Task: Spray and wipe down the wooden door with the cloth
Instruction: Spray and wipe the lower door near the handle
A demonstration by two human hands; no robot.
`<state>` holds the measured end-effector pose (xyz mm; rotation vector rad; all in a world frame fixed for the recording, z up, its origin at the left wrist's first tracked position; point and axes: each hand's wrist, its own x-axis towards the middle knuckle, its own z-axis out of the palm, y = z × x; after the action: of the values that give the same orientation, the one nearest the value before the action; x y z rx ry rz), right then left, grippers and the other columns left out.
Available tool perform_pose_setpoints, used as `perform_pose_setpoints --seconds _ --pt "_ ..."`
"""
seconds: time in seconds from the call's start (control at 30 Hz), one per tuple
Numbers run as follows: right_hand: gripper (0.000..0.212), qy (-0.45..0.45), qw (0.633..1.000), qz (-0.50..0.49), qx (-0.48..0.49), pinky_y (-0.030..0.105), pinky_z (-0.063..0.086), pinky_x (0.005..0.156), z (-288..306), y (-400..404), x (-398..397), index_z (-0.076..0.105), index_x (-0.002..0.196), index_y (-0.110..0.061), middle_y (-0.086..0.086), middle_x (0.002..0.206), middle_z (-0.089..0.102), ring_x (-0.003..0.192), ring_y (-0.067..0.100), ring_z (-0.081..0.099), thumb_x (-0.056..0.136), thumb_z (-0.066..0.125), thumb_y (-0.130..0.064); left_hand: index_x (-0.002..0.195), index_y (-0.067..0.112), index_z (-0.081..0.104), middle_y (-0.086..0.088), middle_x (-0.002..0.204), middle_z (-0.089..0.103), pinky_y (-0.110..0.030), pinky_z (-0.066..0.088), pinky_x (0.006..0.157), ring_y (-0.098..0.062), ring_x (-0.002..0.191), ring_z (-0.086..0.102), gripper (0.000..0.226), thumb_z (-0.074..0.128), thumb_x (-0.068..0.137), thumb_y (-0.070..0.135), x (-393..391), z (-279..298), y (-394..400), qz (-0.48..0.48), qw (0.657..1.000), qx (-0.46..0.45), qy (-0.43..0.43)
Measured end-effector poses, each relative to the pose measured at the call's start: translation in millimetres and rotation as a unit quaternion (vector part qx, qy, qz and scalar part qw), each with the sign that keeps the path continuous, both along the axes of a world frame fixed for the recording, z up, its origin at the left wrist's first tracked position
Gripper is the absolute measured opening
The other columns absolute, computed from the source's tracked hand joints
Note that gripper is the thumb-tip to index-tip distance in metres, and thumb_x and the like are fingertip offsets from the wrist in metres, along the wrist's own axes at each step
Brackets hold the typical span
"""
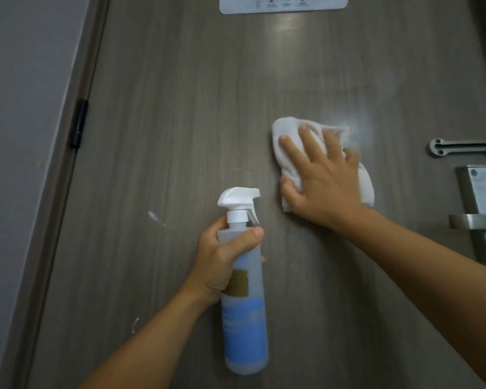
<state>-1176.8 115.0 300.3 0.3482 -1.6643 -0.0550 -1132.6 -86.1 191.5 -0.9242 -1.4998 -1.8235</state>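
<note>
White cloth (317, 153) pressed flat on the door (194, 108) under the right hand (320, 181) (fingers spread); left hand (219, 259) grips the spray bottle (244, 313).

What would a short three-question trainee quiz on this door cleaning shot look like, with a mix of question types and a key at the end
1. True or false: the right hand presses the white cloth flat against the wooden door.
2. What does the left hand grip? A) the door handle B) the spray bottle C) the hinge
3. Fill in: the white smear on the door lies to the ___ of the bottle's trigger head.

Key
1. True; the fingers are spread over the cloth.
2. B
3. left
</note>
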Motion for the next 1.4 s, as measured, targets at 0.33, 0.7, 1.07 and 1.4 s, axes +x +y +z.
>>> perform_pose_setpoints --seconds 0.33,0.7,1.07,1.4 --pt "0.087 0.006 0.960 -0.038 0.278 0.056 0.032 0.107 -121 58 0 0.029 0.167 -0.025 0.013 0.172 0.027 0.153 0.048 0.032 0.092 0.050 -0.065 0.086 0.008 0.066 -0.022 0.077 0.065 -0.035 0.056 0.055 -0.032 0.059 0.067 0.039 0.083 0.062 0.034 5 -5 -2 0.022 1.000 0.002 0.002" --pt "0.076 0.009 1.000 -0.019 -0.010 0.061 0.035 0.107 17 -27 -1 0.023 0.161 -0.025 0.011 0.168 0.025 0.143 0.045 0.033 0.094 0.036 -0.060 0.090 0.013 0.071 -0.014 0.074 0.070 -0.039 0.058 0.060 -0.032 0.065 0.068 0.030 0.085 0.068 0.027 2 -10 9 0.069 0.997 0.039 0.010" --pt "0.076 -0.007 1.000 -0.025 0.002 0.066 0.036 0.107 16 -25 0 0.024 0.161 -0.028 0.011 0.168 0.022 0.145 0.048 0.029 0.094 0.034 -0.062 0.085 0.007 0.072 -0.020 0.074 0.072 -0.045 0.060 0.064 -0.041 0.072 0.072 0.027 0.090 0.069 0.021 60 7 -67 0.255 0.956 0.145 0.002" --pt "0.076 -0.030 0.999 -0.018 0.021 0.068 0.035 0.108 15 -23 5 0.022 0.162 -0.029 0.010 0.169 0.019 0.147 0.047 0.025 0.097 0.042 -0.061 0.081 0.006 0.066 0.000 0.064 0.065 -0.030 0.054 0.055 -0.014 0.058 0.064 0.032 0.086 0.067 0.027 74 1 -88 0.327 0.943 0.067 0.004"
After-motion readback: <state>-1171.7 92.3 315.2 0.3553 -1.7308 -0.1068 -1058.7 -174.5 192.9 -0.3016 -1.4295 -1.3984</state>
